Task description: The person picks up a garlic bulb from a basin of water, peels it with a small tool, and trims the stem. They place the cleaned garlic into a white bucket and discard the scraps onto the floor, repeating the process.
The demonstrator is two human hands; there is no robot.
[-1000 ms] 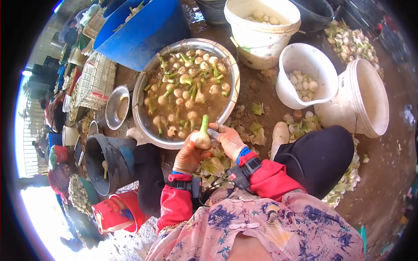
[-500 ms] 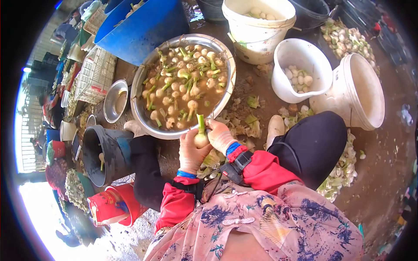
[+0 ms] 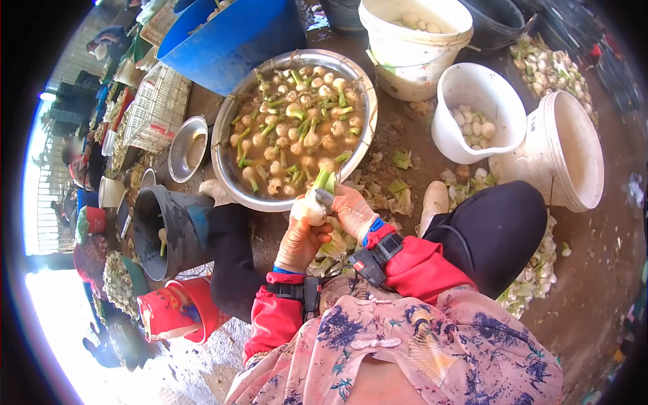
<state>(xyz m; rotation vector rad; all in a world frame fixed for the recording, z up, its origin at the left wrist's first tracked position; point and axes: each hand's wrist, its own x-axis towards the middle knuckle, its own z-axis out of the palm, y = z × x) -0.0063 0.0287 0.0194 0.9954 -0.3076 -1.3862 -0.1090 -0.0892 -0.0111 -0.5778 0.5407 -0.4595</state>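
Note:
My left hand (image 3: pixel 299 246) grips a white bulb (image 3: pixel 310 208) whose green stalk points up toward the basin. Against the bulb's right side, my right hand (image 3: pixel 355 210) holds a small knife (image 3: pixel 325 196), its short metal blade showing near the base of the stalk. Both hands are just in front of a wide metal basin (image 3: pixel 370 135), which holds brown water and floating bulbs with green stalks. A white bucket (image 3: pixel 503 101) with peeled bulbs (image 3: pixel 476 127) inside stands to the right. Leaf scraps (image 3: pixel 398 196) lie on the ground between basin and knee.
A blue tub (image 3: pixel 236 44) and a white bucket (image 3: pixel 418 64) stand behind. An overturned pale bucket (image 3: pixel 540 169) lies right. At left are a black bucket (image 3: pixel 172 233), a red bucket (image 3: pixel 209 307), a metal bowl (image 3: pixel 196 148) and a white crate (image 3: pixel 158 108). A person sits far left.
The bulb is turned and tilted, showing more white. The small blade now shows against it, beside my right hand. The view has shifted slightly, moving the surroundings right.

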